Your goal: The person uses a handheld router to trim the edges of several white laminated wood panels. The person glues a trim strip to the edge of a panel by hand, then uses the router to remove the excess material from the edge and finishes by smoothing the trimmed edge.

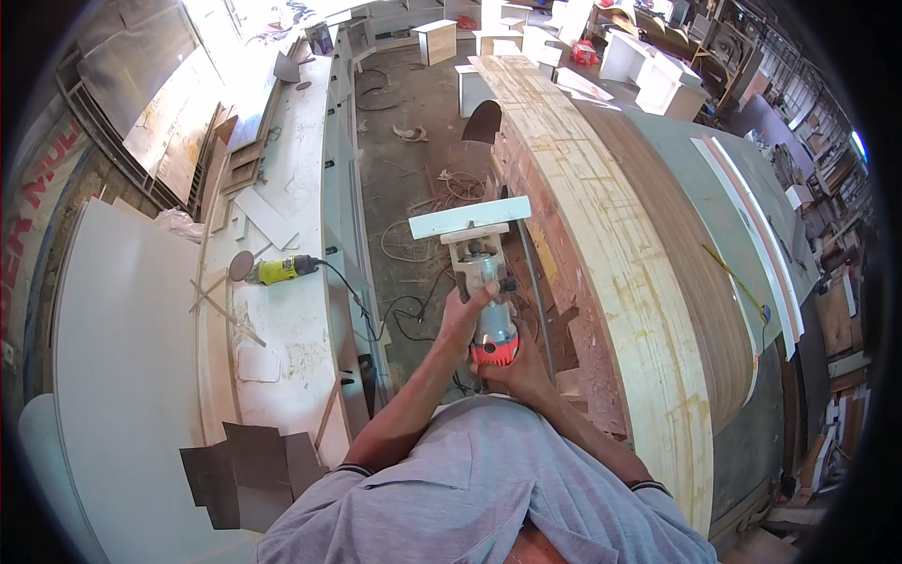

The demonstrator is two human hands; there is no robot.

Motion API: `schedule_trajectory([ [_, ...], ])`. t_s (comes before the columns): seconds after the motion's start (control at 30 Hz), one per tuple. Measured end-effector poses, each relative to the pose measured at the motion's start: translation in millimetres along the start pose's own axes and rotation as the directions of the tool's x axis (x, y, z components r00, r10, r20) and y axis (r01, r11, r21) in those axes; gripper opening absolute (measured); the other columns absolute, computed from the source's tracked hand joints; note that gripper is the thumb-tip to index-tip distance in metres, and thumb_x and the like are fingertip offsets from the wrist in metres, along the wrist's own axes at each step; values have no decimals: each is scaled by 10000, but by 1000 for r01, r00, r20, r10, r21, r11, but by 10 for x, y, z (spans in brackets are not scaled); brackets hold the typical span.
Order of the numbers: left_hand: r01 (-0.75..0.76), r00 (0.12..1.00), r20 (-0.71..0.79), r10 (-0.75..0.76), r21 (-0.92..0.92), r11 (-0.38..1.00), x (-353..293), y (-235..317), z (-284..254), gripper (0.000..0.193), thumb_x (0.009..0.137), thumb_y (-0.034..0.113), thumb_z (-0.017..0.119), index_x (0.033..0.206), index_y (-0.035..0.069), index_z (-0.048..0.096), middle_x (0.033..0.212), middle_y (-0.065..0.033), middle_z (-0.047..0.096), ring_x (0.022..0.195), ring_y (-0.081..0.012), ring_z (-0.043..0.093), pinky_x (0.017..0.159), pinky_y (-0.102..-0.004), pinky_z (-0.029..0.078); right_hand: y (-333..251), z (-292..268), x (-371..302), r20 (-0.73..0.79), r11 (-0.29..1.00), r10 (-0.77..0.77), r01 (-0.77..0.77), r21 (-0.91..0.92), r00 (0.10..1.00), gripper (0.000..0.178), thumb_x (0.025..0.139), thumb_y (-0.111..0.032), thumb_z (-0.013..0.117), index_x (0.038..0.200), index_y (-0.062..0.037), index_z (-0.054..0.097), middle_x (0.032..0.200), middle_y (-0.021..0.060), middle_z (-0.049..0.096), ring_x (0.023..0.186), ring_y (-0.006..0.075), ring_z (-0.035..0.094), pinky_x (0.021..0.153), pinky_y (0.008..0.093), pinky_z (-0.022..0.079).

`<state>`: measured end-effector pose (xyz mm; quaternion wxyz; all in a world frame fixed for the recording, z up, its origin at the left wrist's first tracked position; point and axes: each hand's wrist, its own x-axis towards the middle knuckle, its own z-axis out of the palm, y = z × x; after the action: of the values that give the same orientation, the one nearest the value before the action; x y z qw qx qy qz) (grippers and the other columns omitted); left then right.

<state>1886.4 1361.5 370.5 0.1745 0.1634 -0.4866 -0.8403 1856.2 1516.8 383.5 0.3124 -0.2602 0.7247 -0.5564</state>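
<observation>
In front of my body I hold a trim router (495, 315) with a silver body and a red end cap. My left hand (462, 315) is closed around its body near the base, thumb laid across the front. Lower down, my right hand (522, 368) grips the red end, its fingers partly hidden behind the tool. A pale wooden base piece (476, 246) shows at the router's far end. Beyond it lies a short white strip (470, 217), set crosswise; whether it is fixed to the base I cannot make out.
A green angle grinder (282, 270) with a brown disc lies on the white bench (305, 320) at left, its black cord trailing to the floor. A long pale board (601, 207) runs along the right, with a yellow tape measure (738, 273) beyond. White cabinet boxes (648, 70) stand behind.
</observation>
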Motion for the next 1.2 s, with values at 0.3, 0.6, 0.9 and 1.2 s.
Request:
schedule_trajectory([
  [0.3,15,996,93,-12,-31,999,-57,41,117,587,810,443,783,1158,6,603,969,-90,678,840,-172,694,743,-324,579,1,-47,-97,-88,998,-69,67,-19,994,896,639,-218,899,1328,38,387,1150,163,579,1050,252,609,922,380,505],
  [0.6,32,995,98,-31,-11,999,-106,18,145,600,818,432,777,1203,13,586,989,-88,681,852,-180,703,748,-336,590,93,-46,-126,-81,995,-83,87,43,993,862,640,-219,897,1299,31,401,1128,154,582,1012,231,615,883,369,514],
  [0.9,20,996,86,-21,6,1000,-80,-73,114,735,799,513,763,1288,4,557,1023,-124,666,889,-225,712,753,-359,599,154,-5,-123,-71,993,-59,66,95,996,845,638,-210,902,1286,22,413,1106,134,599,976,211,624,865,352,521],
  [1.2,35,995,98,-33,-10,999,-81,-83,85,577,834,427,759,1205,18,590,1009,-85,683,871,-163,693,773,-325,578,11,11,-162,-88,996,-47,53,65,995,860,632,-183,905,1305,22,409,1118,126,597,1000,204,616,886,351,515],
])
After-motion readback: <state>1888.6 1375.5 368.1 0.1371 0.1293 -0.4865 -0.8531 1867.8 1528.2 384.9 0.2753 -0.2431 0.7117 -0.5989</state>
